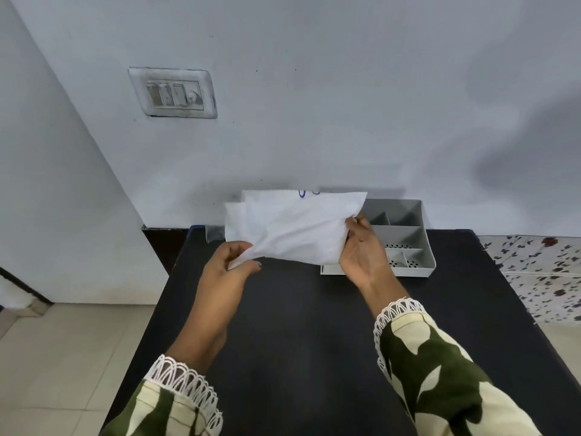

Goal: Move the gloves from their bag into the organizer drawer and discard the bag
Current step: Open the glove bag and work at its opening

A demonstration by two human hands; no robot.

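Pale grey-blue walls meet in a corner at upper left, with a switch plate [172,92] set into the rear wall. Below it stands a black worktop [298,325], its far edge against the wall; beige floor tiles show to the left, and a white cloth with dark floral spots [544,272] lies to the right.

Bag [292,225] — white, crumpled, held up clear of the worktop at its far end, between both hands. Contents cannot be made out; no glove is visible through the material. A small blue mark shows at the bag's top edge.

Left hand [226,272]: fingers closed in a pinch on the bag's lower left corner, thumb on the near side.

Right hand [361,253]: palm turned toward the camera, fingers curled onto the bag's right edge and gripping it, fingertips partly hidden behind the folds.

Organizer drawer [405,240] — light grey plastic, resting on the worktop at its far right, close to the wall. It is divided into several compartments, some with perforated floors. The compartments in view appear bare. Its left portion is hidden behind the bag and the right hand, so the full layout cannot be told.

Both sleeves [440,366] are green and cream patterned, trimmed with white lace at the cuffs.
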